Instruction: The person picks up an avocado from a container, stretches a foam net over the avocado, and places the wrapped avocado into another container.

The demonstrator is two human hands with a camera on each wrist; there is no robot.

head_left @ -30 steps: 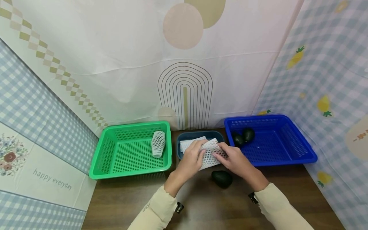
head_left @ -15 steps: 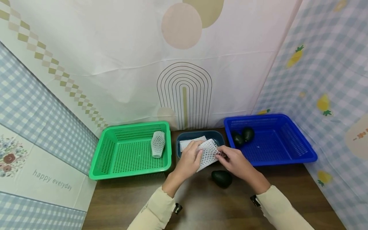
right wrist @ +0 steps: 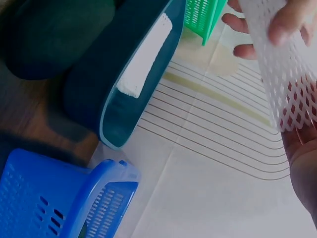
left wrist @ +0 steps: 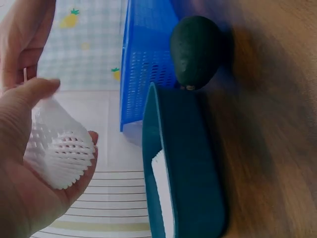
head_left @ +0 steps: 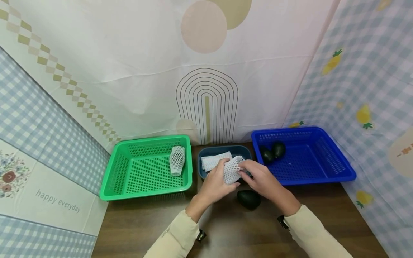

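Note:
A white foam mesh sleeve [head_left: 232,172] is held between both hands above the small dark teal bin. My left hand [head_left: 215,182] grips it with fingers and thumb around its side, as the left wrist view shows of the sleeve [left wrist: 62,148]. At its right end my right hand [head_left: 258,176] pinches the sleeve's opening, some fingers showing through the mesh in the right wrist view [right wrist: 297,106]. A dark green avocado [head_left: 248,200] lies on the wooden table just below the hands, also seen as the avocado [left wrist: 195,52] in the left wrist view.
The teal bin [head_left: 202,152] holds more flat white sleeves [head_left: 214,160]. To the left, a green basket [head_left: 148,195] contains one sleeve-wrapped item [head_left: 177,161]. A blue basket [head_left: 322,157] on the right holds two avocados [head_left: 278,150]. A patterned cloth backdrop stands behind.
The sleeve has turned and bunched up from lying flatter between the hands. My left hand has wrapped around it, thumb now lower, while the right has shifted slightly left. The avocado stays put.

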